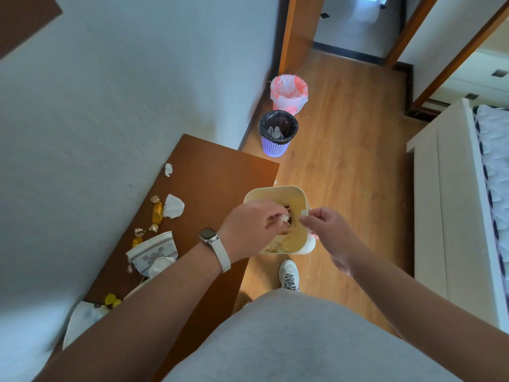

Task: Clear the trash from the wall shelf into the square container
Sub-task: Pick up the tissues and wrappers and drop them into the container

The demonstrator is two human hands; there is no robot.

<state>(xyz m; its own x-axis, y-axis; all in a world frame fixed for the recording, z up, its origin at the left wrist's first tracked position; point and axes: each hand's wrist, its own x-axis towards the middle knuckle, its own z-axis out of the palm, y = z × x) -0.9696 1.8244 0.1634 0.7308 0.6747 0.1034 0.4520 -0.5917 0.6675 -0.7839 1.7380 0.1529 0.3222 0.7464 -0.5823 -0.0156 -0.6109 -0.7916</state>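
Observation:
A cream square container is held beside the brown wall shelf. My right hand pinches the container's right rim. My left hand is over its opening with a small white crumpled tissue in the fingertips. Inside the container lie some crumpled paper and a dark wrapper. On the shelf remain two white tissue wads, gold candy wrappers, a crushed paper cup, a yellow wrapper and a white plate.
On the wooden floor along the wall stand a purple basket with a black liner and a bin with a pink-white bag. A white bed frame lies to the right. My shoe is below the container. A doorway opens ahead.

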